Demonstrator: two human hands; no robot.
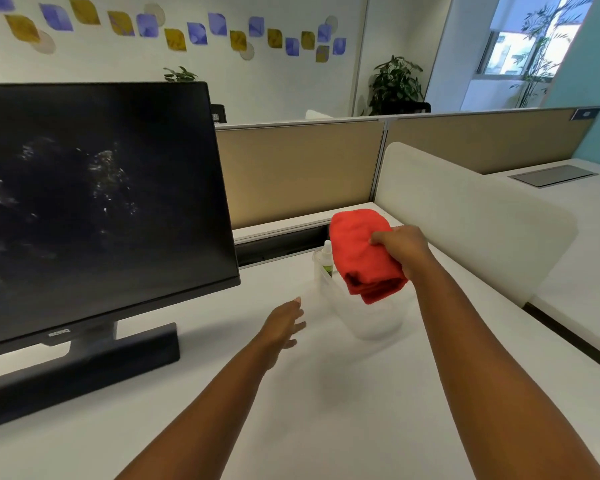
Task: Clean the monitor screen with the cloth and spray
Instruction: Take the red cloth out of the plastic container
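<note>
A black monitor (97, 202) stands at the left on the white desk (222, 410), its dark screen marked with pale smudges. My right hand (404, 249) holds a folded red cloth (362, 254) above a clear plastic bin (378, 320). Inside the bin, partly hidden behind the cloth, stands a small spray bottle (327, 259) with a white top and green label. My left hand (284, 323) hovers over the desk left of the bin, fingers spread, holding nothing.
The monitor's black base (84, 372) takes up the desk's left front. A beige partition (298, 168) closes the back and a white divider (465, 216) the right side. A neighbouring desk (575, 237) lies beyond it.
</note>
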